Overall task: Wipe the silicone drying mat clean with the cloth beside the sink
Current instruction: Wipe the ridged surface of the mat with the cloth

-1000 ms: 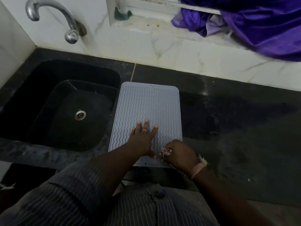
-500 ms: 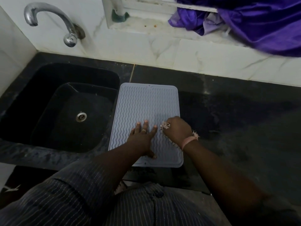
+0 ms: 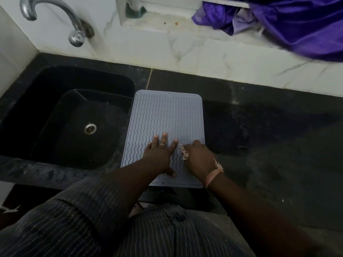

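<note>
Silicone drying mat (image 3: 163,115), pale grey with wavy ridges, lies flat on the black counter (image 3: 269,145) just right of the dark sink (image 3: 55,117). I press my left hand (image 3: 159,154) on its near half, fingers straight and spread, a ring on one of them. My right hand (image 3: 199,158) sits at the mat's right edge, fingers curled tight around a bunched pale cloth (image 3: 184,152) that peeks out by my knuckles, touching the ridges.

My left hand (image 3: 161,154) lies flat with the fingers spread. My right hand (image 3: 199,158) is curled in a closed grip, both forearms reaching forward.
</note>
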A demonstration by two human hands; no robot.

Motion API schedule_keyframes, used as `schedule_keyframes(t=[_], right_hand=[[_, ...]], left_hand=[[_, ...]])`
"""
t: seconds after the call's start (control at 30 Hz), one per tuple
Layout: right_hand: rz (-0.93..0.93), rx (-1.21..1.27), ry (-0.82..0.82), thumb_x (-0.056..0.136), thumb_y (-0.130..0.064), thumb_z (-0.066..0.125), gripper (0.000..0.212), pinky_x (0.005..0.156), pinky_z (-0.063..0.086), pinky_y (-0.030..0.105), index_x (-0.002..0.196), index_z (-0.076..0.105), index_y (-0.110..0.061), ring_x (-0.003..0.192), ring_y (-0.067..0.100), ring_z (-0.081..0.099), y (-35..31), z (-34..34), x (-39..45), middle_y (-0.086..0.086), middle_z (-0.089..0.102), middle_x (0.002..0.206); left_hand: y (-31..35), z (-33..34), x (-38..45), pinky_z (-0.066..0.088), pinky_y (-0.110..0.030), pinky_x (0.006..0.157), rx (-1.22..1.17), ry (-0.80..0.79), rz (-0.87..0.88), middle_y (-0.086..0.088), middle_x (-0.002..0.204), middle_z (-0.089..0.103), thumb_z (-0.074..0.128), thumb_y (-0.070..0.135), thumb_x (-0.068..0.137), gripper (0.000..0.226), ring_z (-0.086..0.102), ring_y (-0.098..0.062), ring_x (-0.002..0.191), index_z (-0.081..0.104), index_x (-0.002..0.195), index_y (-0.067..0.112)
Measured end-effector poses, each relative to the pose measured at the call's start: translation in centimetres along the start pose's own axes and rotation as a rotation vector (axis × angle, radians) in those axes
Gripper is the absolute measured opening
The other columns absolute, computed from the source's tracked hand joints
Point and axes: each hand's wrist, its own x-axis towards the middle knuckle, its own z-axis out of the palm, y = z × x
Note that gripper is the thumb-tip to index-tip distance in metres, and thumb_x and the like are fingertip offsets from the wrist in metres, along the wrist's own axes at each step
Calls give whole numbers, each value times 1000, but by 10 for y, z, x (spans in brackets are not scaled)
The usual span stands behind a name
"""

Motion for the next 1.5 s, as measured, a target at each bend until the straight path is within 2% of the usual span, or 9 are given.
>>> schedule_keyframes(t=[0.23,0.4,0.57,0.7,0.77,1.1,1.27,1.4,1.5], right_hand=[[-45,47,-83,98,-33,55,25,67,55,38,102,71,-14,82,27,65,-10,6,-54,7,60,101],[-42,31,-181,97,-40,54,29,73,55,37,109,68,-19,91,25,66,-13,9,-74,3,59,107],[-21,78,-154,95,-39,53,26,73,55,37,107,68,-21,92,22,65,-4,8,-65,0,58,107],[16,130,-30,91,-44,33,43,63,53,34,91,69,-21,77,21,65,2,7,-43,0,59,94],[17,97,15,93,-39,40,34,60,50,32,87,68,-21,75,21,65,2,6,-25,-1,60,92],[-36,31,61,96,-32,54,24,68,55,38,112,67,-19,95,27,63,7,-2,10,5,58,109],[-77,131,-38,98,-39,50,27,75,57,38,109,66,-21,91,25,65,6,-2,-15,4,60,107],[-56,115,-92,97,-35,51,23,73,56,37,106,66,-20,90,26,66,0,4,-28,4,60,106],[-2,130,-91,96,-34,49,23,70,52,35,103,66,-21,90,26,66,-2,7,-31,3,59,105]], left_hand=[[-1,1,0,2,-55,123,-7,-7,1,-12,164,-32,77,66,75,131,-22,-42,151,-19,158,35],[1,-2,-1,0,-54,124,-18,-31,-11,-11,163,-34,78,61,77,130,-24,-41,151,-20,158,35],[1,-2,0,0,-55,124,-14,-38,2,-12,163,-34,78,61,77,130,-24,-43,150,-20,159,35],[1,-2,-1,1,-55,123,-9,-27,14,-13,163,-33,79,61,76,131,-24,-44,150,-19,159,34],[2,-3,-2,1,-55,124,-4,-29,5,-13,163,-33,80,61,75,132,-24,-43,150,-19,159,34],[6,-2,1,5,-56,122,14,-23,-41,-14,164,-30,81,61,73,132,-20,-45,151,-17,159,35],[22,-15,-4,26,-58,118,-15,-23,-111,-14,168,-17,85,49,75,126,-6,-43,154,-4,162,31],[27,-30,2,44,-54,105,41,37,-121,-18,158,25,85,46,75,97,40,-39,138,28,151,26],[21,-39,8,38,-53,111,133,102,-81,-19,155,31,83,50,75,99,36,-38,141,27,152,21]])
